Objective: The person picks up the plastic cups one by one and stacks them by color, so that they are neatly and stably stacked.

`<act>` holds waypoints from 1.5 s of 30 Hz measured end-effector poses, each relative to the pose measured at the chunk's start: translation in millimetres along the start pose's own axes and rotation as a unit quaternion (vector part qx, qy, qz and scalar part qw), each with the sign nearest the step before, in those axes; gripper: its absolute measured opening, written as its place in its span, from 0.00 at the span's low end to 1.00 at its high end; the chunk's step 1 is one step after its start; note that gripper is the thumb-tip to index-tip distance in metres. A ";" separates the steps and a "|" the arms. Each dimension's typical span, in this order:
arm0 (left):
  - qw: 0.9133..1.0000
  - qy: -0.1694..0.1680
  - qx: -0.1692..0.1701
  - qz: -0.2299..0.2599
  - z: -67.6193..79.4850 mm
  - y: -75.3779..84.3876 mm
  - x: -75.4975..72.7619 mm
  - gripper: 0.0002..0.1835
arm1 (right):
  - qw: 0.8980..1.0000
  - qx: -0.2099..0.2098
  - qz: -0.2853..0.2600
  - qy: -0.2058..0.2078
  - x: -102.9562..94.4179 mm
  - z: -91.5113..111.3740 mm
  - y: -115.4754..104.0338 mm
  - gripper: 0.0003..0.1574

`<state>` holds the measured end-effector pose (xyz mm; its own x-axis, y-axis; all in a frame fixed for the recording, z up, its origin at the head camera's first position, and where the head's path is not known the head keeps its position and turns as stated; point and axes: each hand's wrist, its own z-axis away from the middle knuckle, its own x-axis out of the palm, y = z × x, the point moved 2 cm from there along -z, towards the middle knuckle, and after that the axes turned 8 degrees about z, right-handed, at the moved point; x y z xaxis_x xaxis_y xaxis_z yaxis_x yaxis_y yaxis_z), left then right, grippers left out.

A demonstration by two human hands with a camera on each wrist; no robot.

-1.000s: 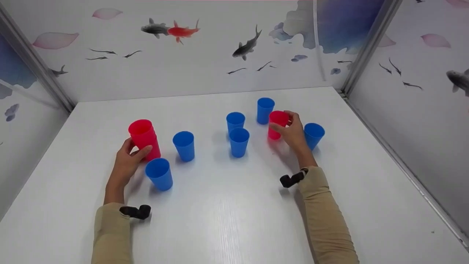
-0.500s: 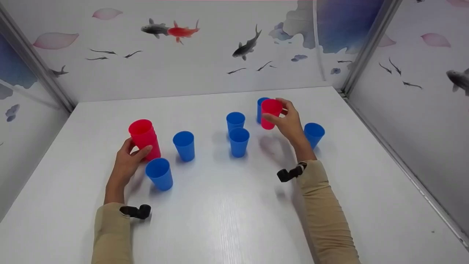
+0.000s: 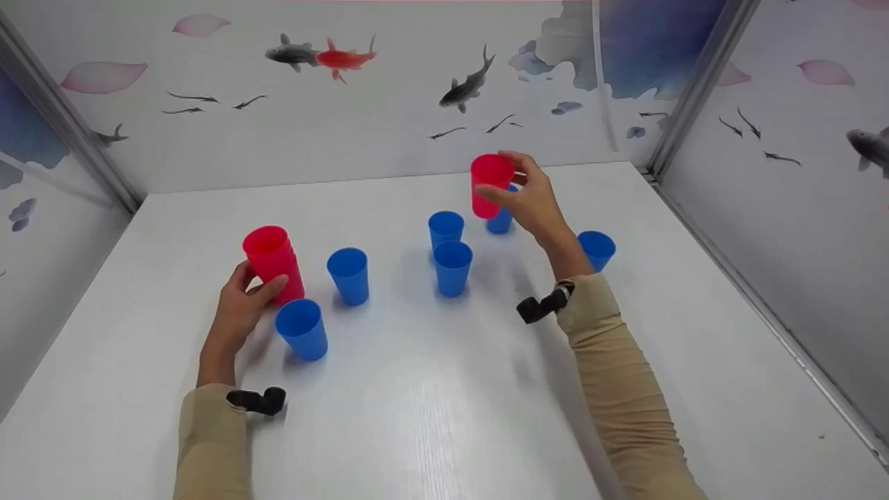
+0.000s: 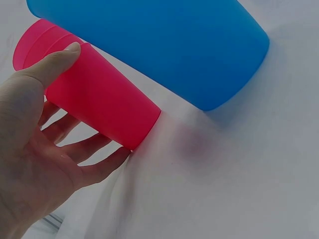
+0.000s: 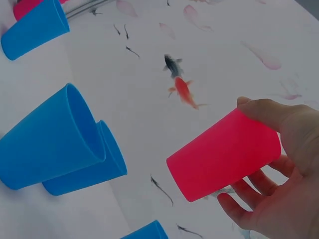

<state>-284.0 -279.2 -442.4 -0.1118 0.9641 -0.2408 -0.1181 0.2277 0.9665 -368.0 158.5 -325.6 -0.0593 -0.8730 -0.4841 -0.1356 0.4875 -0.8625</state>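
Note:
On the left side of the table, my left hand [image 3: 242, 305] grips a stack of red cups [image 3: 274, 260]; several nested rims show in the left wrist view, where the thumb lies across the stack [image 4: 107, 94]. A blue cup [image 3: 303, 332] stands just in front of that stack. My right hand [image 3: 533, 201] holds a single red cup [image 3: 487, 198] by its sides, raised above the table near the back. Behind it a blue cup [image 3: 500, 221] is partly hidden. In the right wrist view the held red cup [image 5: 224, 154] hangs apart from the blue cups.
Another blue cup [image 3: 349, 278] stands right of the red stack. Two more, a nearer blue cup [image 3: 453, 271] and a farther blue cup [image 3: 444, 226], overlap mid-table. One blue cup [image 3: 597, 248] stands right of my right forearm. Printed walls border the white table [image 3: 410, 417].
My right hand has lifted the single red cup off the table and carried it up, away and slightly left. The left hand and its red stack stay in place.

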 end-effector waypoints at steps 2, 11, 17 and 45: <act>1.000 0.001 0.000 0.000 0.1 -0.5 0.1 0.52 | 1.000 -0.006 0.000 -0.007 2.8 -0.8 -10.6 0.49; 1.000 0.002 0.001 0.005 -0.3 -2.2 0.1 0.53 | 0.997 -0.061 -0.006 -0.053 22.8 -0.3 -63.0 0.50; 1.000 -0.004 0.008 0.008 -0.9 -0.6 1.2 0.52 | 0.992 -0.092 -0.002 -0.081 44.2 2.0 -95.4 0.51; 1.000 -0.006 -0.007 0.012 -3.8 1.3 0.6 0.52 | 0.965 -0.134 -0.006 -0.226 175.4 16.1 -156.8 0.48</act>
<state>-288.0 -278.8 -441.7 -0.1022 0.9711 -0.2155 -0.1302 0.2017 0.9707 -341.2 -70.9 -277.7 0.3723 -0.7541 -0.5411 -0.3877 0.4034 -0.8289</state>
